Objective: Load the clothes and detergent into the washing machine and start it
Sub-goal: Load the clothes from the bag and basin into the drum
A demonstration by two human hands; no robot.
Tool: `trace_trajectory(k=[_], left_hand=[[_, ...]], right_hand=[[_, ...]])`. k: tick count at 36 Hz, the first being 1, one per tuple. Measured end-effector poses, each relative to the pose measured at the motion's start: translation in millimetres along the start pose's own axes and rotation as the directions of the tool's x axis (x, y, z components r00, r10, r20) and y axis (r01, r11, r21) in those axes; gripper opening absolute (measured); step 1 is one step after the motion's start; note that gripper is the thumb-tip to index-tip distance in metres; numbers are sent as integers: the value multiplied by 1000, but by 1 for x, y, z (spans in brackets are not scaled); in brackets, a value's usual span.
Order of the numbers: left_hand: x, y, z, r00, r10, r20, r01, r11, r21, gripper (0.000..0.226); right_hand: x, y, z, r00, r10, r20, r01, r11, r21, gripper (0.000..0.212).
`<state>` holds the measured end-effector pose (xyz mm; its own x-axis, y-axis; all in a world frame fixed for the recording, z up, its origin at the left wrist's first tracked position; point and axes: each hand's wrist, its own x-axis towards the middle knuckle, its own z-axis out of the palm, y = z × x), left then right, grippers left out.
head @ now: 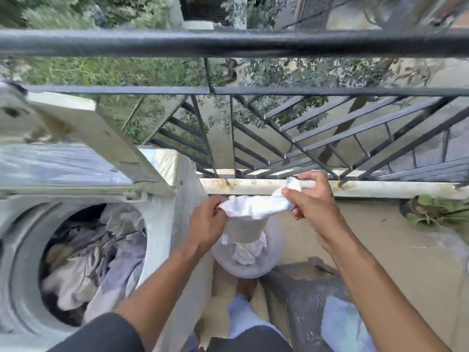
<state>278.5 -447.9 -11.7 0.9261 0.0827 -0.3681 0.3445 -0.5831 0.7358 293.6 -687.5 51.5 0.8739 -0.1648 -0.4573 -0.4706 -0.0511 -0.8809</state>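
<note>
A top-loading washing machine stands at the left with its lid raised. Its drum holds a heap of clothes in white, grey and lilac. To the right of the machine I hold a white garment stretched between both hands. My left hand pinches its left edge and my right hand grips its right edge. The garment hangs down into a pale round bucket on the floor, which holds more white cloth.
A black metal balcony railing runs across in front, above a white ledge. A dark plastic chair with a light bag stands at the lower right. A potted plant sits at the right.
</note>
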Motion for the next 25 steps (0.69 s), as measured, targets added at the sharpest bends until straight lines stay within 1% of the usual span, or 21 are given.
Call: trace_trajectory(k=[1,2,3,4,6,7,9,10,11,12,14,15,16,18,20,23,25], left_hand=[[3,6,-8,1000,13,6,-13,1000,-7,23],[5,14,-17,999,34,23,-34,999,-2,20],[7,22,-25,996,70,54,-70,997,9,19],[7,30,-33,988,120,97,-122,992,16,18],[3,49,-46,962,208,179,-207,978,-23,21],[0,60,-51,950,237,204,-229,971,-62,24],[-10,84,-61,934,276,225,-250,958,-138,21],[-15,95,-65,931,289,224,-253,951,-176,19],[-19,104,-69,928,306,213,-260,941,-218,21],[-23,112,-74,924,327,200,-273,928,-255,23],[-27,123,-82,905,380,190,-307,894,-326,19],[-28,126,-86,896,403,186,-323,879,-351,16],[-29,129,-92,890,420,180,-336,868,-366,15],[-29,130,-102,886,438,155,-361,859,-362,16],[-30,125,-114,879,458,132,-399,859,-322,20],[-35,107,-130,878,464,122,-421,867,-265,30],[-41,90,-139,866,478,147,-437,867,-241,39]], right_hand=[[-1,5,-1,999,-42,-27,38,989,-143,46],[-4,8,-2,996,-84,-32,73,966,-249,51],[-8,10,-2,993,-115,-19,104,947,-305,59],[-12,11,-1,991,-133,9,129,937,-325,68],[-19,12,5,981,-161,104,187,921,-341,83],[-21,13,10,970,-185,160,233,898,-372,89],[-25,18,20,939,-234,251,328,823,-463,95],[-27,20,25,929,-243,278,357,782,-511,94],[-28,21,31,924,-246,292,373,746,-552,87],[-28,20,36,921,-247,300,383,714,-586,77],[-26,16,47,918,-269,292,397,650,-648,52],[-26,12,50,916,-295,274,402,637,-657,40],[-25,7,52,914,-320,251,404,646,-647,34],[-28,-3,50,914,-345,215,402,686,-606,30],[-36,-14,45,912,-346,222,411,755,-512,23],[-52,-32,44,910,-342,233,405,854,-326,26],[-66,-46,45,905,-362,224,412,876,-251,23]])
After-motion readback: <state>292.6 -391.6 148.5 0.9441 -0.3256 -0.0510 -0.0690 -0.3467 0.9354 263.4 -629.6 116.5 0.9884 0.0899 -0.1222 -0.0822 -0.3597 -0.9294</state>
